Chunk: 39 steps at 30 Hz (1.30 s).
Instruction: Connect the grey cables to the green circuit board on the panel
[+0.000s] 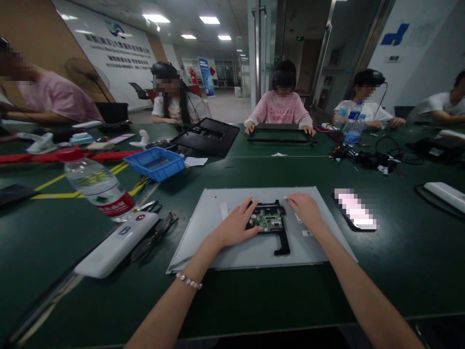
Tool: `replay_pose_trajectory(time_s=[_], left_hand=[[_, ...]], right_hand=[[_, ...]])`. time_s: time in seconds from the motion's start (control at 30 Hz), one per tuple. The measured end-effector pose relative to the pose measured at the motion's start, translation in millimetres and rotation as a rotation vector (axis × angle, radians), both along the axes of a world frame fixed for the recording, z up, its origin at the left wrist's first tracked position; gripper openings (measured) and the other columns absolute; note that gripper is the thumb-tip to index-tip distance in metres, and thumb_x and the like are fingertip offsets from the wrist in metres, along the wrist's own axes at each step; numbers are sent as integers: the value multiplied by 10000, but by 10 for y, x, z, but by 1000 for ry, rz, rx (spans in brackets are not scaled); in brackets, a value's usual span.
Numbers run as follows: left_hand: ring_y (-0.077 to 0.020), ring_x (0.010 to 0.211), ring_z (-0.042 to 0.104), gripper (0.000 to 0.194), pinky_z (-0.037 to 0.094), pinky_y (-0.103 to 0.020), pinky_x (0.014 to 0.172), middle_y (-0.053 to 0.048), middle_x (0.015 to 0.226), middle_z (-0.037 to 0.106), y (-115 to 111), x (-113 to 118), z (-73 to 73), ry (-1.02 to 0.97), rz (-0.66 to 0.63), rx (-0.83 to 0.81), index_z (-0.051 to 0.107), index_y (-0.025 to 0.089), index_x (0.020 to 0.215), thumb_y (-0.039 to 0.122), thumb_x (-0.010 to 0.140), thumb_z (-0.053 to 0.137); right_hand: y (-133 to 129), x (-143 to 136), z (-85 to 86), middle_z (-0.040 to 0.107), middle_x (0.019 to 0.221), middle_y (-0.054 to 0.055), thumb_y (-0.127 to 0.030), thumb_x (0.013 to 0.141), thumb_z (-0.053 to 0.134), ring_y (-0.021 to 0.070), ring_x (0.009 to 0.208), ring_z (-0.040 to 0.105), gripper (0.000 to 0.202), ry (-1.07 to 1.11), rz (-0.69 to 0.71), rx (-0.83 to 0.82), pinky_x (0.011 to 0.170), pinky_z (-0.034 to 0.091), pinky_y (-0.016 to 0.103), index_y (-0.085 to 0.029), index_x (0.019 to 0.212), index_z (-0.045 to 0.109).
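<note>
A green circuit board [268, 222] in a black plastic frame [282, 242] lies on a large pale grey panel [225, 254]. My left hand [236, 224] reaches over the board's left side, its thumb at the lower edge and its fingers at the upper edge, gripping it against the panel. To the right of the board, my right hand [304, 207] is closed in a pinch above the panel. A small pale bit shows at its fingertips, too small to name. White labels sit on the panel beside that hand.
To the left are a white power bank [118, 245], eyeglasses [156, 237], a water bottle [100, 186] and a blue tray [156, 162]. A phone [354, 211] lies right of the panel. Across the table [247, 169], a person [279, 106] handles a black frame [281, 135]; others sit alongside.
</note>
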<state>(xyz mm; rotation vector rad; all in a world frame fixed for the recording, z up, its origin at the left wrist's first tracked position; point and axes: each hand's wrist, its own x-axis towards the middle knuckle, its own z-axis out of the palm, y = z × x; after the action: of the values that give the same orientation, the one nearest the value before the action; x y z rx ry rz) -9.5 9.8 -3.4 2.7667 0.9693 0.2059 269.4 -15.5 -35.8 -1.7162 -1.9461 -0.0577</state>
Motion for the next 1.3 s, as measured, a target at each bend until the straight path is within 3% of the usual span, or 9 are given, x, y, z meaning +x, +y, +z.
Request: replay_pose_trajectory(time_s=[0.3,0.43,0.7,1.07,1.3], left_hand=[[-309,1387,250,791,260,-429,1117,-132,1554,120,-30,0,-1,-6,7,24,117,176,1495,611,889,380],[-314,1386,252,798,256,-432,1116,-142,1551,126,-32,-3,-17,-13,11,25,135,164,1491,628,886,373],[-309,1390,244,794,250,-435,1118,-137,1551,130,-41,15,-38,-5,4,9,110,168,1494,629,894,349],[-316,1380,263,795,254,-439,1117,-153,1544,145,-5,53,-72,-13,-6,33,114,144,1490,619,896,347],[-310,1385,255,781,259,-442,1112,-150,1545,145,-8,49,-65,-24,-15,31,108,152,1491,600,902,359]], right_hand=[[28,-295,223,705,1029,66,-182,892,489,236,982,603,240,-5,182,81,894,445,376,-221,989,705],[85,-445,207,709,1010,77,-141,869,511,228,985,602,233,-52,265,34,903,437,364,-207,964,713],[154,-399,29,712,1003,71,-156,870,495,214,955,630,242,57,294,-62,882,462,348,-209,951,717],[131,-402,88,703,1030,79,-153,886,475,192,976,619,247,-2,208,-83,904,440,299,-170,953,712],[112,-374,80,697,1054,84,-166,896,464,187,1013,611,251,46,245,-86,932,430,294,-162,973,703]])
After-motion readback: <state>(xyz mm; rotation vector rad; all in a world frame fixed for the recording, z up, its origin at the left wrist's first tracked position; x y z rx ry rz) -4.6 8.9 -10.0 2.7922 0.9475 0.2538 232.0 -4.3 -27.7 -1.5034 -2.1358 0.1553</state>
